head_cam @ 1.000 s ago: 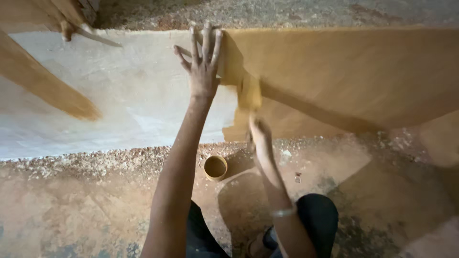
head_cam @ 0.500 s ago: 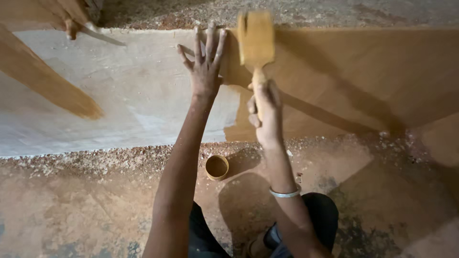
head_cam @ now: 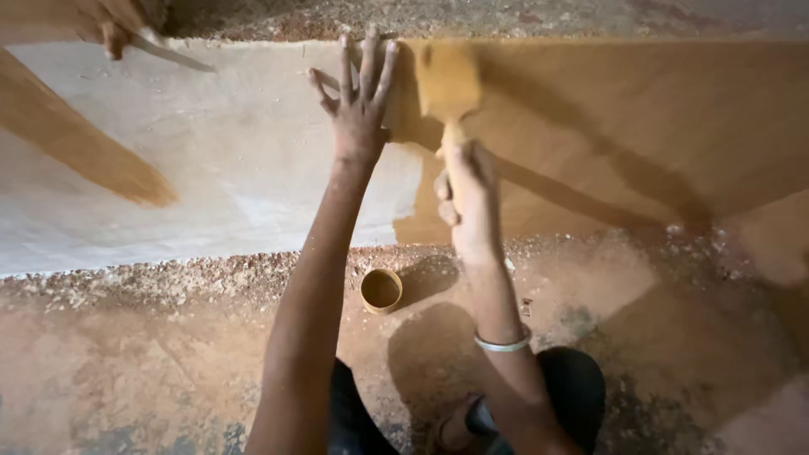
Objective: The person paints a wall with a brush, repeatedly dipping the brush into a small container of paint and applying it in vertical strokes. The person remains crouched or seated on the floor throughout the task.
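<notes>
Brush (head_cam: 447,77) risen to the panel's far edge, stain spreading

Right hand (head_cam: 468,198) gripping the handle beside the splayed left hand (head_cam: 358,101) flat on the wooden panel (head_cam: 211,168); small tin (head_cam: 381,291) below

A woodworking shop: wood shavings (head_cam: 168,274) litter the dusty floor (head_cam: 152,379) beside a half-stained board (head_cam: 211,152).

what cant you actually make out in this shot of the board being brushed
Head view, the only one:
- Brush: blurred, bristles unreadable.
- Right hand: the palm side of its grip on the handle is hidden by the hand itself.
- Cup: contents too small to tell.
- Another person's hand: cut off by the top edge.
- Board: both ends out of frame.
</notes>
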